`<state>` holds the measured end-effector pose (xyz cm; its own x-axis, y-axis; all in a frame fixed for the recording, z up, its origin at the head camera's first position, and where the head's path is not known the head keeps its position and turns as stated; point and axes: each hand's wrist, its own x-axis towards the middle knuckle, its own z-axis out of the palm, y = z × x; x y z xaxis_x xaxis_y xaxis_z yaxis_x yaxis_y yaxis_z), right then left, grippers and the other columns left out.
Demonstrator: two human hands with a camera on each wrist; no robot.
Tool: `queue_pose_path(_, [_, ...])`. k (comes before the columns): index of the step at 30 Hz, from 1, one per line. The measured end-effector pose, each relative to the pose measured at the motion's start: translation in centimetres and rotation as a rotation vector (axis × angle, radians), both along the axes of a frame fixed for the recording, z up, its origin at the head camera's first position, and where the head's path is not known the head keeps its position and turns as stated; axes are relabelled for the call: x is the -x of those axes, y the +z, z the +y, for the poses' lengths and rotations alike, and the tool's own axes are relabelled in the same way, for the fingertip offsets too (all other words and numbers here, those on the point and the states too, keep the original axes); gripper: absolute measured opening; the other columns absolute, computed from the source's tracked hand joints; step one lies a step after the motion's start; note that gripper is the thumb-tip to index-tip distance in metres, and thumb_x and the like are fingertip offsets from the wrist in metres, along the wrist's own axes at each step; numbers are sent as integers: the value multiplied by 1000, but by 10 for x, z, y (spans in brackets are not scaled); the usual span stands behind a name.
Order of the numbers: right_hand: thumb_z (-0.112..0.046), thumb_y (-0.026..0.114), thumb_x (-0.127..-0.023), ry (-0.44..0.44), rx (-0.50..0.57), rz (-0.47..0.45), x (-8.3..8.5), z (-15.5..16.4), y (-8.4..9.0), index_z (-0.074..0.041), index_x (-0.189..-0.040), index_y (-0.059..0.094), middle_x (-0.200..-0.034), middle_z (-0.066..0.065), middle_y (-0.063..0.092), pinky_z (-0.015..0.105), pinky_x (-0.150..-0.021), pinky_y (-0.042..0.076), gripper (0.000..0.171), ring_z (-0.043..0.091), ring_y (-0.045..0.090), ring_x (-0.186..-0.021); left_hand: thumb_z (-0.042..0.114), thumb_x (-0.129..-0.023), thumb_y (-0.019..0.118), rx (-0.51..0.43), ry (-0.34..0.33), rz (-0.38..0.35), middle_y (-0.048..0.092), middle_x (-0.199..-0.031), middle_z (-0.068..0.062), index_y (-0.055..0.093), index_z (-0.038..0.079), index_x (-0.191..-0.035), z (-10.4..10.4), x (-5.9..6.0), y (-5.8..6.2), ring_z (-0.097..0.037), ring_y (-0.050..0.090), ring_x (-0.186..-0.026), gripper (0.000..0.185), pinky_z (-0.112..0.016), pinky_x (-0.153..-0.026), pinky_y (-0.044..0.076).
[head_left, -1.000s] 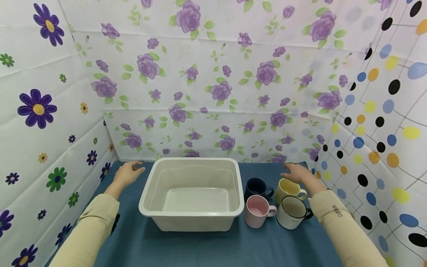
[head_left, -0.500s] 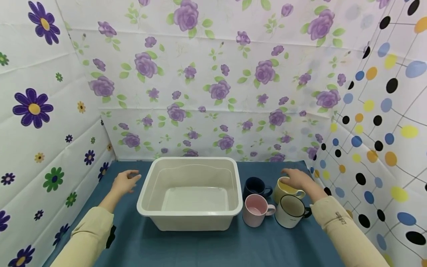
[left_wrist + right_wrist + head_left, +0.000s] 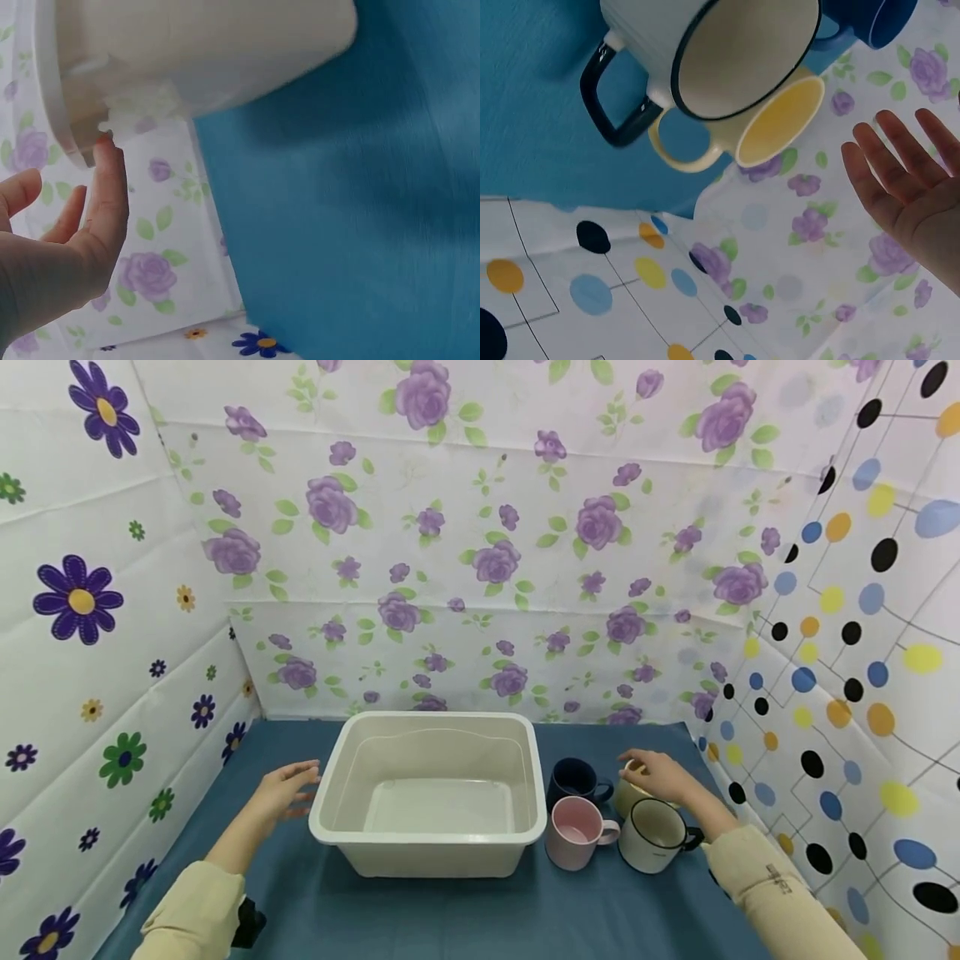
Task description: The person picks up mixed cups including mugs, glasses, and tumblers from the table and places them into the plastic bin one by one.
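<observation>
A cream plastic tub (image 3: 427,860) stands on the blue cloth. Beside its left rim is my left hand (image 3: 279,795), fingers loosely bent and holding nothing; in the left wrist view a fingertip meets or nearly meets the tub's rim (image 3: 52,97). My right hand (image 3: 663,777) hovers over the yellow mug (image 3: 626,797), hiding much of it, with relaxed fingers and nothing held. In the right wrist view that hand (image 3: 922,187) is apart from the yellow mug (image 3: 784,124). Around it stand a navy mug (image 3: 566,781), a pink mug (image 3: 572,852) and a white mug with black rim (image 3: 647,853).
Blue cloth (image 3: 420,918) covers the table. Floral sheets hang behind (image 3: 450,643) and on the left (image 3: 150,710); a dotted sheet (image 3: 840,760) hangs on the right. The mugs stand close together at the tub's right side.
My left hand has come nearer to the tub's left rim and lower in view. The right hand has moved slightly left and down, covering more of the yellow mug.
</observation>
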<state>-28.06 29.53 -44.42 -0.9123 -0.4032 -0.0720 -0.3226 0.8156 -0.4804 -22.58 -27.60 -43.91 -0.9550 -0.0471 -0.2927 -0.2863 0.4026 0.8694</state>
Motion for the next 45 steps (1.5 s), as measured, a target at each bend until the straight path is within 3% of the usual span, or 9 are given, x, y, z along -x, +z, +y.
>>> queue_pose_path(5, [-22, 53, -96, 0, 73, 30, -7, -7, -10, 4, -122, 55, -108, 23, 62, 45, -78, 52, 37, 36, 62, -96, 37, -101, 38, -69, -18, -33, 31, -146, -30, 26, -2, -146, 0, -6, -11, -43, 44, -127, 61, -42, -88, 51])
queue_pose_path(9, [-18, 54, -95, 30, 103, 46, -9, -19, -16, 7, -121, 55, -106, 24, 63, 42, -78, 53, 36, 35, 63, -94, 39, -101, 37, -103, -30, -29, 31, -147, -29, 26, -1, -146, -3, -6, -16, -41, 45, -126, 62, -42, -88, 51])
queue_pose_path(13, [-16, 55, -95, 34, 107, 32, -12, -27, -19, 7, -121, 54, -107, 26, 62, 43, -77, 53, 35, 35, 64, -92, 38, -101, 39, -123, -31, -20, 31, -147, -27, 27, -1, -146, -4, -5, -17, -30, 54, -118, 61, -40, -86, 52])
queue_pose_path(17, [-20, 57, -94, 19, 71, 18, -15, -33, -21, 3, -122, 55, -111, 27, 62, 43, -76, 53, 36, 33, 64, -92, 26, -99, 47, -138, -37, -10, 32, -147, -27, 28, -1, -146, -4, -3, -15, -13, 59, -106, 58, -38, -85, 52])
queue_pose_path(22, [-23, 59, -92, 55, 24, 35, -16, -43, -23, 1, -123, 56, -115, 23, 62, 42, -78, 52, 39, 33, 62, -98, 14, -96, 53, -140, -46, -4, 34, -146, -27, 27, -2, -146, -5, 0, -11, -8, 59, -100, 59, -38, -85, 52])
queue_pose_path(29, [-23, 67, -86, 109, -45, 45, -22, -67, -26, 4, -125, 54, -118, 23, 60, 49, -85, 50, 49, 38, 59, -104, 12, -94, 56, -135, -41, -29, 33, -147, -26, 27, 0, -147, -7, -1, -12, -8, 57, -103, 61, -39, -87, 52])
queue_pose_path(35, [-30, 72, -82, 36, -79, -27, -30, -82, -30, -1, -129, 53, -116, 21, 57, 50, -80, 52, 58, 30, 60, -94, 14, -91, 62, -156, -74, -34, 29, -148, -27, 25, 0, -147, -11, 0, -13, -8, 55, -105, 69, -43, -93, 50])
queue_pose_path(39, [-30, 74, -80, -3, -113, -59, -31, -87, -33, -6, -131, 52, -117, 20, 54, 50, -79, 52, 61, 30, 60, -92, 11, -89, 64, -179, -142, -16, 26, -147, -30, 22, -2, -148, -12, 3, -13, -9, 55, -105, 74, -41, -93, 50])
queue_pose_path(45, [-29, 75, -77, -46, -164, -38, -37, -96, -33, -5, -129, 53, -118, 28, 50, 53, -73, 52, 62, 41, 58, -90, 10, -88, 64, -173, -196, 4, 25, -147, -30, 19, -2, -148, -14, 5, -13, -23, 55, -117, 76, -37, -90, 52])
